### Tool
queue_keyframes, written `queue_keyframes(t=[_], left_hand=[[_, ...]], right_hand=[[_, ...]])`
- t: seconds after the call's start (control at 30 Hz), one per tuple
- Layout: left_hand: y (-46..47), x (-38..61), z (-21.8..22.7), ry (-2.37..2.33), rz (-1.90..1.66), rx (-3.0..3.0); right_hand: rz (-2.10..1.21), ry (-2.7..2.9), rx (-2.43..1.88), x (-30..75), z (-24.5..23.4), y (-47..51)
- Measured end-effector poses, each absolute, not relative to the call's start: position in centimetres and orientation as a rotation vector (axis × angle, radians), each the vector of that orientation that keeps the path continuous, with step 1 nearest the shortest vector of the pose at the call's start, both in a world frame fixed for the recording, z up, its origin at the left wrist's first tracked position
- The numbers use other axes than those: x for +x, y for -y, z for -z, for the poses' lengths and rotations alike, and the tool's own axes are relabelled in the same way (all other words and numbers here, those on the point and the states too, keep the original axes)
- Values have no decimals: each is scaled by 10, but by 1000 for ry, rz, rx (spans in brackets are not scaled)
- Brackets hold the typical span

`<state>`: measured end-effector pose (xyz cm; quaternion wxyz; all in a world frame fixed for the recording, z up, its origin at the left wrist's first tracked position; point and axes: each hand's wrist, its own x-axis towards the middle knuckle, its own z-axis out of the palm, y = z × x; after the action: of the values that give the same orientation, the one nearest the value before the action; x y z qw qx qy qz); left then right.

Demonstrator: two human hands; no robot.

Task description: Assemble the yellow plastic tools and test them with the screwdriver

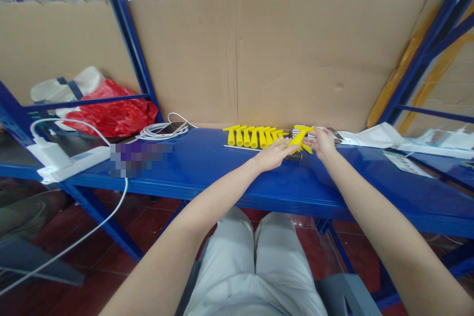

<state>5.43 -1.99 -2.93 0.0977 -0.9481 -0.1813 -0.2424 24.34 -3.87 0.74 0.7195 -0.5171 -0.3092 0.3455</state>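
Both my hands are at a yellow T-shaped plastic tool (300,136), which is tilted above the blue tabletop. My left hand (273,155) has its fingers at the lower end of the handle. My right hand (324,143) is closed near the wide head, fingertips partly hidden. Left of them several like yellow tools (254,137) stand in a neat row against the cardboard. Under my left hand lies a screwdriver, its black handle (295,156) and thin shaft (242,147) showing. More yellow and metal pieces (337,135) lie around my right hand, partly covered.
A cardboard sheet (296,54) closes off the back of the blue table (207,168). On the left are a white power strip (79,164), a coiled white cable (163,131) and a red plastic bag (118,111). White packaging (374,136) and a printed card (406,164) lie right.
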Motion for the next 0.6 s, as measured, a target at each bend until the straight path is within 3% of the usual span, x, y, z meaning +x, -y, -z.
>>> queue_keyframes(t=[0.6], left_hand=[[39,56,23,544,612,-2774]], right_hand=[[-675,619,-1099,240,-18,51]])
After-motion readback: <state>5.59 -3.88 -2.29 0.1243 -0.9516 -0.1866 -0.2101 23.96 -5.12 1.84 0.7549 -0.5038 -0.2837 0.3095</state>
